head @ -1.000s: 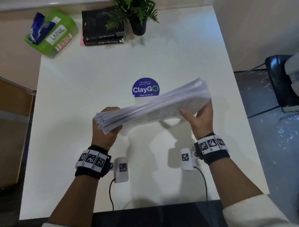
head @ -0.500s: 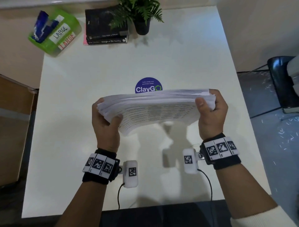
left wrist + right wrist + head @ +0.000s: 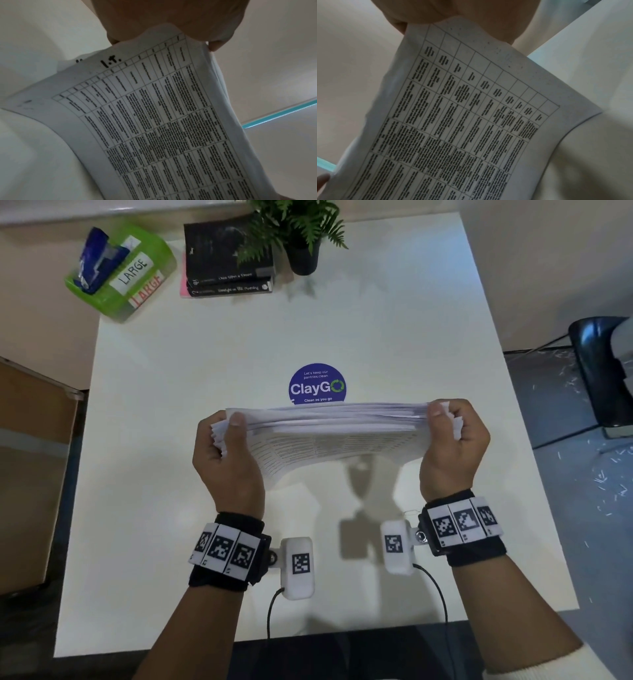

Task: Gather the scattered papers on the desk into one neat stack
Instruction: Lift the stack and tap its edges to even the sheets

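The stack of papers point(image 3: 329, 433) is held above the desk point(image 3: 205, 364) at frame centre, long axis left to right, gripped at its ends by the left hand point(image 3: 227, 460) and right hand point(image 3: 452, 446), fingers curled.

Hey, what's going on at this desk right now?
A person is holding a thick stack of papers above the white desk, the left hand gripping one short end and the right hand the other. The sheet facing the person carries a printed table. Corners at both ends stick out unevenly, so the stack is not squared up yet. No loose sheets show on the desk. At the far edge sit some books, a potted plant and a green box.
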`<action>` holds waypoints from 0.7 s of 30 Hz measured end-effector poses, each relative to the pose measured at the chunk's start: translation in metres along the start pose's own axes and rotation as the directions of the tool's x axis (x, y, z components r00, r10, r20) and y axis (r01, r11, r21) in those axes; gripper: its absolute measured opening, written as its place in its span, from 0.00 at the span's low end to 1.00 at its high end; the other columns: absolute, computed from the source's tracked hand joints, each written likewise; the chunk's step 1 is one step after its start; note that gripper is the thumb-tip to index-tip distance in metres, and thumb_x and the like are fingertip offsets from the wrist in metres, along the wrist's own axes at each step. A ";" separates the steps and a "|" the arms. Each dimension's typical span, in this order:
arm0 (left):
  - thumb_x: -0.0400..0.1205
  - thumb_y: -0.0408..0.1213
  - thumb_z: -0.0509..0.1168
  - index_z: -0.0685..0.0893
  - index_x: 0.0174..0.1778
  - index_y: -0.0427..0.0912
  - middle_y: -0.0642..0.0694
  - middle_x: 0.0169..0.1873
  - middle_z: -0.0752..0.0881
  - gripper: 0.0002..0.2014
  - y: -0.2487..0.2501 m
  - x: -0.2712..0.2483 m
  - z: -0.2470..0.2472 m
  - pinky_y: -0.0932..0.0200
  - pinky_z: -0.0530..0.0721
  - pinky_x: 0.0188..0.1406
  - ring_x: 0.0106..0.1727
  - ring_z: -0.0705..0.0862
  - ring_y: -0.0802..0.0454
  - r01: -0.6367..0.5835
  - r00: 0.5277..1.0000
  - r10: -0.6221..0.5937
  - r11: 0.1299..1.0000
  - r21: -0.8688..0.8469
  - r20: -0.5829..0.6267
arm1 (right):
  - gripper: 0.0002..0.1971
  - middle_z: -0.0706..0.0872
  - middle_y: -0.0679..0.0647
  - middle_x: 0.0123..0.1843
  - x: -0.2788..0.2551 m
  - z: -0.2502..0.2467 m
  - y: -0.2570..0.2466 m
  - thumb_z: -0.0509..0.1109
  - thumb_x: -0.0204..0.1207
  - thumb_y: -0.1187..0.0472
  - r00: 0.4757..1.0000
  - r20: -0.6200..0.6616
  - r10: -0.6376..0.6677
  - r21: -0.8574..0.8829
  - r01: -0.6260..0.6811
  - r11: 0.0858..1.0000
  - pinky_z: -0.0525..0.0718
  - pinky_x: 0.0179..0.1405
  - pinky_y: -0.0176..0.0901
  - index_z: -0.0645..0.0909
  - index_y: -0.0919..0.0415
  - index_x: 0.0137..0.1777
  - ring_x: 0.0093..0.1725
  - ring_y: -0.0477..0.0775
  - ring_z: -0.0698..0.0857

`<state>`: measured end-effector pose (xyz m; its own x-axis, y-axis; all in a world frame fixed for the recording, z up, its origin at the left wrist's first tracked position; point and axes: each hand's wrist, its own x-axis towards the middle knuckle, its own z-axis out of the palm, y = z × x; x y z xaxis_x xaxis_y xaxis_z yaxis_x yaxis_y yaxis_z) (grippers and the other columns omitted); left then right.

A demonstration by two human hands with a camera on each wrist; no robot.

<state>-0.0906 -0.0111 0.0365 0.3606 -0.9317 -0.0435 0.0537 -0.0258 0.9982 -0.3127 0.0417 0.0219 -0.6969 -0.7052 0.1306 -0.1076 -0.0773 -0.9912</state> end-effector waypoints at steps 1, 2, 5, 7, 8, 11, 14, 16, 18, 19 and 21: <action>0.75 0.52 0.67 0.81 0.45 0.44 0.56 0.38 0.82 0.14 0.001 -0.001 -0.001 0.65 0.79 0.42 0.41 0.81 0.60 -0.007 1.000 0.007 1.000 -0.001 0.005 | 0.08 0.82 0.42 0.36 -0.001 0.000 -0.001 0.67 0.73 0.56 1.000 0.004 0.002 -0.001 -0.002 1.000 0.76 0.44 0.33 0.80 0.60 0.40 0.39 0.41 0.80; 0.75 0.51 0.68 0.82 0.47 0.43 0.56 0.40 0.82 0.15 0.001 -0.002 -0.002 0.66 0.80 0.44 0.42 0.81 0.62 -0.025 1.000 0.025 1.000 0.003 0.014 | 0.08 0.83 0.45 0.38 -0.002 -0.001 -0.001 0.67 0.72 0.57 1.000 0.010 -0.003 0.001 0.003 1.000 0.77 0.45 0.34 0.80 0.64 0.42 0.40 0.41 0.81; 0.76 0.51 0.69 0.81 0.56 0.36 0.57 0.44 0.82 0.22 0.007 -0.007 -0.004 0.70 0.78 0.46 0.42 0.81 0.65 -0.118 0.993 0.117 0.992 0.044 0.026 | 0.11 0.83 0.50 0.42 -0.004 -0.003 -0.004 0.66 0.76 0.56 0.999 0.014 -0.041 0.021 0.040 0.999 0.77 0.49 0.32 0.80 0.65 0.46 0.43 0.40 0.81; 0.74 0.51 0.72 0.81 0.56 0.36 0.56 0.44 0.82 0.24 0.011 -0.010 -0.001 0.69 0.79 0.44 0.41 0.82 0.63 -0.112 0.994 0.112 0.992 0.049 -0.004 | 0.09 0.83 0.50 0.42 -0.006 -0.003 -0.005 0.68 0.77 0.55 0.999 0.017 -0.036 0.015 0.036 0.999 0.77 0.49 0.31 0.80 0.63 0.45 0.43 0.39 0.82; 0.73 0.50 0.73 0.81 0.53 0.38 0.55 0.44 0.83 0.21 0.012 -0.011 0.002 0.68 0.80 0.43 0.41 0.83 0.63 -0.088 0.996 0.089 0.995 0.038 -0.025 | 0.09 0.83 0.50 0.41 -0.007 -0.003 -0.005 0.70 0.76 0.56 1.000 0.015 -0.027 0.005 0.027 1.000 0.77 0.48 0.31 0.80 0.63 0.44 0.42 0.39 0.82; 0.72 0.43 0.75 0.81 0.45 0.42 0.53 0.41 0.84 0.13 0.016 -0.012 0.008 0.65 0.81 0.44 0.40 0.83 0.60 -0.041 0.995 0.046 0.997 0.069 -0.083 | 0.08 0.84 0.48 0.40 -0.008 -0.004 -0.003 0.69 0.75 0.60 1.000 -0.003 -0.014 -0.013 0.014 1.000 0.77 0.48 0.34 0.81 0.67 0.45 0.43 0.42 0.82; 0.72 0.48 0.70 0.81 0.40 0.42 0.55 0.36 0.83 0.12 0.020 -0.013 0.008 0.67 0.79 0.43 0.38 0.81 0.61 -0.035 0.994 0.041 0.997 0.062 -0.106 | 0.10 0.86 0.40 0.40 -0.008 -0.009 -0.003 0.67 0.75 0.59 0.999 -0.005 -0.035 -0.003 0.035 0.999 0.77 0.48 0.31 0.80 0.67 0.46 0.43 0.39 0.83; 0.73 0.50 0.71 0.79 0.35 0.45 0.56 0.33 0.82 0.13 0.024 -0.014 0.011 0.70 0.78 0.40 0.36 0.80 0.62 -0.037 0.993 0.045 0.997 0.070 -0.113 | 0.11 0.87 0.37 0.40 -0.009 -0.010 -0.004 0.67 0.76 0.57 0.999 0.011 -0.049 -0.004 0.049 0.999 0.77 0.48 0.31 0.81 0.66 0.47 0.44 0.38 0.83; 0.75 0.45 0.75 0.78 0.33 0.42 0.55 0.32 0.81 0.14 0.027 -0.014 0.015 0.69 0.79 0.40 0.35 0.80 0.61 -0.048 0.990 0.060 0.994 0.097 -0.129 | 0.11 0.87 0.39 0.40 -0.010 -0.010 -0.005 0.68 0.76 0.55 0.998 0.021 -0.053 0.001 0.053 0.999 0.77 0.48 0.31 0.81 0.64 0.47 0.44 0.38 0.83; 0.75 0.40 0.76 0.79 0.33 0.41 0.54 0.32 0.82 0.12 0.027 -0.014 0.016 0.68 0.79 0.40 0.35 0.81 0.60 -0.049 0.988 0.063 0.994 0.100 -0.139 | 0.11 0.86 0.41 0.41 -0.010 -0.009 -0.006 0.68 0.76 0.55 0.998 0.025 -0.055 0.002 0.055 0.999 0.77 0.48 0.31 0.81 0.65 0.47 0.44 0.38 0.83; 0.75 0.33 0.75 0.82 0.34 0.39 0.51 0.33 0.84 0.08 0.026 -0.012 0.016 0.66 0.80 0.42 0.36 0.83 0.59 -0.033 0.988 0.044 0.996 0.077 -0.146 | 0.12 0.85 0.50 0.42 -0.011 -0.010 -0.006 0.69 0.76 0.55 0.998 0.034 -0.060 0.002 0.060 0.998 0.77 0.48 0.30 0.81 0.67 0.48 0.43 0.38 0.83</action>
<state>-0.1087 -0.0067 0.0638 0.4946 -0.8691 -0.0046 -0.0304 -0.0226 0.9993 -0.3117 0.0565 0.0268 -0.6650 -0.7225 0.1892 -0.1481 -0.1207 -0.9816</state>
